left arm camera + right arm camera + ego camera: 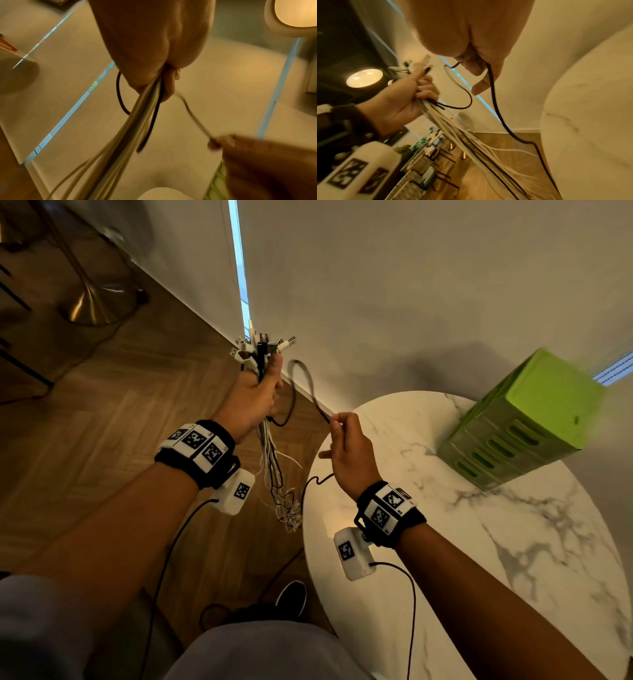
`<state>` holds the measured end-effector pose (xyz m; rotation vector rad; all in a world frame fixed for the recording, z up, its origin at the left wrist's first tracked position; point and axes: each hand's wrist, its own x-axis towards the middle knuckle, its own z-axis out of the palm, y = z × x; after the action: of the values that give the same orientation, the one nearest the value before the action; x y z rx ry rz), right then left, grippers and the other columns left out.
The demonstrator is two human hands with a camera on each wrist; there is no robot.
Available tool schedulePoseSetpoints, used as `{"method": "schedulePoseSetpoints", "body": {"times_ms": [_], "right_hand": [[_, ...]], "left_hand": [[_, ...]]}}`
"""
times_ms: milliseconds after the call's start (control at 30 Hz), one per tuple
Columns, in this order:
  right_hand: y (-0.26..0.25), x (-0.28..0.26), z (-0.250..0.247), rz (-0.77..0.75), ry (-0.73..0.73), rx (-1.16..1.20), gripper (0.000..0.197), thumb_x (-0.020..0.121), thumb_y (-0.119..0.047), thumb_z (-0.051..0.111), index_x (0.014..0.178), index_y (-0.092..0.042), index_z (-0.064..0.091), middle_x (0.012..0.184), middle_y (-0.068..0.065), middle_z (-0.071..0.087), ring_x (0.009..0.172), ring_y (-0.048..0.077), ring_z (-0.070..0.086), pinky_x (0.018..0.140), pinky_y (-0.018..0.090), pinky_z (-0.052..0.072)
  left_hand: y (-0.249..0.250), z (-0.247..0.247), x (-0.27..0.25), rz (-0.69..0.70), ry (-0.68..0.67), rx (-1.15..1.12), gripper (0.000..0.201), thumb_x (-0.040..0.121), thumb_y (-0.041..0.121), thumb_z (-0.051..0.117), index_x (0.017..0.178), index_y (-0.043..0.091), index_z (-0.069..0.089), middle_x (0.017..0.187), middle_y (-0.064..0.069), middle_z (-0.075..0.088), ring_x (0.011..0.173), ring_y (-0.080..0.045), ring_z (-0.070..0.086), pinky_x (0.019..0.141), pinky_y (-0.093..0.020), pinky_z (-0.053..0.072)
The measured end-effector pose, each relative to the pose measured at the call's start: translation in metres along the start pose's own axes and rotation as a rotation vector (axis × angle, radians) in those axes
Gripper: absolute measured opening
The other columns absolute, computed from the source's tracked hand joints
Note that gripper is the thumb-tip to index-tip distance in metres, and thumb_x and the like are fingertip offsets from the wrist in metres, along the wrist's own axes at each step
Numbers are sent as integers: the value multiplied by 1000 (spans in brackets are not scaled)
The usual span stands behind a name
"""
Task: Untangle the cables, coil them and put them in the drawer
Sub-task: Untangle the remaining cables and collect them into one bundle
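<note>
My left hand (253,397) grips a bundle of white and black cables (270,453) held up over the floor, their plugs (262,347) fanning out above the fist. The bundle's loose ends (289,513) hang tangled below. My right hand (346,440) pinches a black cable (308,385) that loops from the left fist, passes through my fingers and trails down past the table edge. The left wrist view shows the bundle (137,121) leaving the fist. The right wrist view shows the black cable (496,108) hanging from my right hand (479,60). A green drawer unit (520,422) stands on the table, its drawers shut.
A round white marble table (479,542) fills the right side, next to a pale wall (411,285). Wooden floor (120,405) lies to the left with a brass lamp base (92,302) at the back. My dark shoe (291,597) is by the table's edge.
</note>
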<state>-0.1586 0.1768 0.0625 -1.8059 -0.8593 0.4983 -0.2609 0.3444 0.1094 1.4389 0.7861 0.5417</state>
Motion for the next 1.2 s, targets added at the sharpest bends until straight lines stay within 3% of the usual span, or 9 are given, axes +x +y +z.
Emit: {"method": "schedulePoseSetpoints", "body": {"times_ms": [200, 300, 367, 500, 700, 867, 1033, 1133, 1200], "right_hand": [[56, -6, -9, 351, -511, -664, 37, 101, -23, 50, 133, -4, 45, 132, 22, 54, 122, 39, 53, 98, 39, 44], [41, -3, -7, 163, -311, -501, 67, 93, -22, 63, 148, -4, 30, 153, 18, 33, 141, 32, 33, 115, 38, 31], [20, 3, -4, -38, -214, -333, 65, 93, -24, 67, 147, -9, 35, 150, 11, 38, 138, 23, 37, 115, 35, 33], [-29, 2, 11, -93, -494, -126, 37, 97, -36, 62, 128, -17, 54, 114, -6, 65, 100, 6, 66, 87, 25, 54], [-35, -4, 17, -281, -264, -163, 15, 106, -21, 46, 101, -10, 55, 76, 1, 66, 62, 7, 68, 60, 32, 55], [-24, 4, 0, -108, -84, -50, 17, 107, -26, 41, 95, -18, 50, 75, 6, 69, 67, 15, 71, 61, 36, 61], [26, 1, -12, 285, -509, -472, 24, 102, -22, 45, 94, -8, 62, 86, 8, 78, 85, 21, 73, 87, 44, 57], [50, -10, -12, 443, -724, -808, 39, 99, -31, 55, 124, -1, 59, 124, 17, 68, 112, 30, 64, 98, 40, 52], [52, -14, -11, 396, -696, -890, 85, 90, -46, 68, 153, -8, 25, 157, 18, 34, 137, 36, 42, 110, 43, 40]], "left_hand": [[8, -11, -4, -6, -105, -142, 45, 104, 50, 43, 75, 15, 49, 57, 3, 31, 50, -9, 28, 47, -21, 28], [12, -11, -10, -26, -199, -168, 45, 100, 52, 44, 76, 15, 49, 60, 2, 29, 51, -9, 28, 47, -20, 28], [12, -9, -14, -49, -265, -179, 46, 94, 57, 46, 75, 15, 49, 60, 3, 31, 51, -8, 30, 47, -20, 28], [10, -2, -18, -47, -340, -148, 49, 92, 60, 46, 76, 13, 51, 59, 2, 34, 52, -10, 32, 48, -21, 30], [8, 1, -12, 48, -86, 77, 51, 104, 51, 40, 88, 5, 57, 67, -4, 53, 57, -11, 56, 55, -23, 50], [-3, -10, -1, 11, -34, 121, 55, 100, 60, 42, 81, 10, 58, 60, 1, 49, 53, -11, 49, 54, -27, 44], [7, -10, -5, 5, -145, -83, 52, 89, 62, 49, 74, 12, 52, 54, 3, 38, 48, -10, 35, 47, -22, 31], [16, -8, -6, 26, -172, -160, 49, 89, 60, 49, 74, 14, 51, 56, 3, 38, 50, -10, 35, 48, -23, 31], [19, -5, -7, 38, -196, -171, 48, 91, 60, 49, 75, 14, 52, 57, 3, 40, 51, -11, 37, 49, -24, 32]]}}
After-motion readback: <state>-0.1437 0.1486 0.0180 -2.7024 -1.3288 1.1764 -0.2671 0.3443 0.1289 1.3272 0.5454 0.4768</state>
